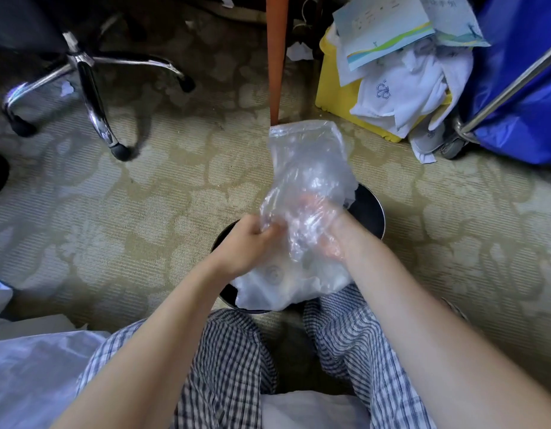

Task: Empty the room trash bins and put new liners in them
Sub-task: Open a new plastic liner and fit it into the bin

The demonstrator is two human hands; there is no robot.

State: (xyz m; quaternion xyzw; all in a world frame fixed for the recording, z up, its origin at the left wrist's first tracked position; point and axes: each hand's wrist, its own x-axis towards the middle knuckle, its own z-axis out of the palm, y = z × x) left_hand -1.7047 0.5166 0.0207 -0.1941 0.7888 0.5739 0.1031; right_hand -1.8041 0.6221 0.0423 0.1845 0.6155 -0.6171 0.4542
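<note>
A clear plastic liner (308,168) stands above a round dark trash bin (373,212) on the carpet in front of my knees. My left hand (248,243) pinches the liner's edge at its left side. My right hand (323,230) is pushed inside the liner and shows only through the plastic, so how its fingers lie is unclear. The liner's lower part (277,289) drapes over the bin's near rim and hides most of the opening.
An office chair base (91,75) with castors stands at the upper left. A wooden desk leg (275,57) rises just behind the bin. A yellow box (336,94) with towels and papers, and a blue cart (522,88), sit at the upper right. White bags (29,376) lie at my left.
</note>
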